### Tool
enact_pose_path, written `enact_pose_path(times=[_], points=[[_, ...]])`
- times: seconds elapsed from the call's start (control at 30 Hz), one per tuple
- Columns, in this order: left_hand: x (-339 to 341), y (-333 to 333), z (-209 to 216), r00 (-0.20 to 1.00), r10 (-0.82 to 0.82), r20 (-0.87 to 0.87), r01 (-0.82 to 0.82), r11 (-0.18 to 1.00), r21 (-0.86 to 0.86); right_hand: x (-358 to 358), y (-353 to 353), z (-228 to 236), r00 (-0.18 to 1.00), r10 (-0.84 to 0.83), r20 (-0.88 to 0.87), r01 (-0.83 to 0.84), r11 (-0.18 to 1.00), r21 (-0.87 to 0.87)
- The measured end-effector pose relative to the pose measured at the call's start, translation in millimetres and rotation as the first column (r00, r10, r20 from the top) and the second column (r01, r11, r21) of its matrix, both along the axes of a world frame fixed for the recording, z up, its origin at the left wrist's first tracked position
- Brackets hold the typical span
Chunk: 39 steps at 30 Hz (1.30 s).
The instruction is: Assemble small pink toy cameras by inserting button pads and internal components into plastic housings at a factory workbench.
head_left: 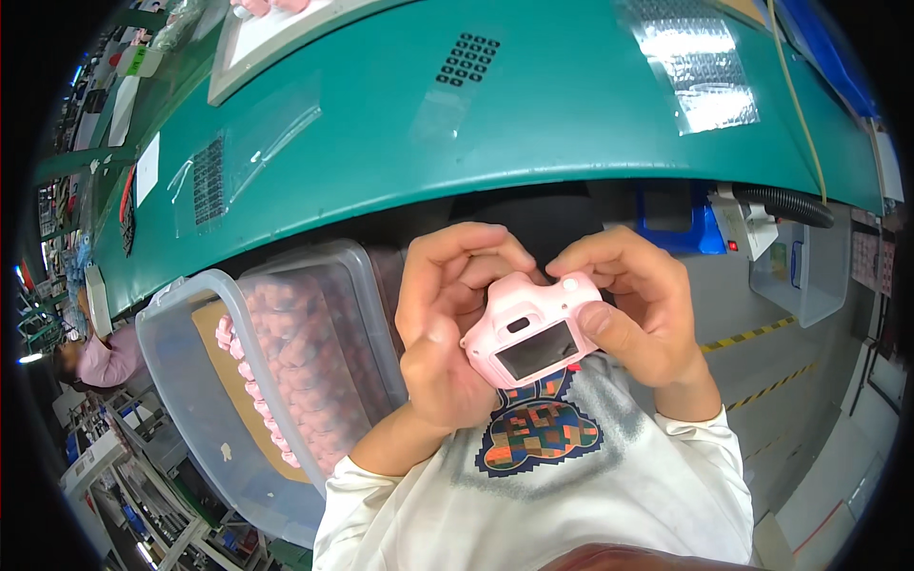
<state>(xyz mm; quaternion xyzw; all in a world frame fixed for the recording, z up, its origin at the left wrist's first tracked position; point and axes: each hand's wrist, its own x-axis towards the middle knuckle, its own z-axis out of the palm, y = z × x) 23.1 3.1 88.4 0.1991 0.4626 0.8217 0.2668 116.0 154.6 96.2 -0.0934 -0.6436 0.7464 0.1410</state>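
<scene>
Plainly pink camera (538, 317) — dark screen (539, 350), round white button (570, 284).

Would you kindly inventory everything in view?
Toy camera: one, pink, in both hands.
Workbench: one, green, across top.
Tray: one, pale-rimmed, upper left on workbench.
Sheets of squares: two, black, workbench centre and left.
Plastic sheet: one, silvery, workbench's right.
Bins: at least two, translucent, lower left and right.
Small pieces: many, pink, inside left bin.
Container: one, blue, below workbench.
Hose: one, black, right.
Floor stripes: several, yellow-black, right.
Co-worker: one, pink sleeve, far left.
Shirt: one, white, bottom centre.
Left hand: one, bare, toy camera's left.
Right hand: one, bare, toy camera's right.
</scene>
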Motion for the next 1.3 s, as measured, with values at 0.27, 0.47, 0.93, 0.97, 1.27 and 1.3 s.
enact_pose_path(times=[0.27, 0.47, 0.93, 0.97, 1.27, 1.3], points=[[-35, -10, -25, 0.945, 0.302, -0.124, -0.303, 0.953, 0.008, -65, 79, 21, 0.995, -0.098, -0.027, 0.101, 0.985, 0.141], [-36, -31, -28, 0.971, 0.175, -0.164, -0.179, 0.984, -0.012, -221, 142, 27, 0.971, -0.238, 0.009, 0.179, 0.755, 0.630], [-65, -38, -22, 0.579, 0.059, -0.813, -0.558, 0.755, -0.344, -300, 146, -1, 0.933, -0.155, -0.326, 0.338, 0.061, 0.939], [-71, -28, -23, 0.478, 0.018, -0.878, -0.622, 0.713, -0.324, -285, 145, -23, 0.889, 0.005, -0.457, 0.456, 0.057, 0.888], [-75, 11, -43, 0.253, -0.286, -0.924, -0.643, 0.664, -0.381, -116, 58, -39, 0.996, 0.087, -0.026, -0.018, 0.471, 0.882], [-71, 8, -44, 0.263, -0.294, -0.919, -0.635, 0.665, -0.394, -111, 57, -40, 0.997, 0.082, -0.015, -0.026, 0.477, 0.878]])
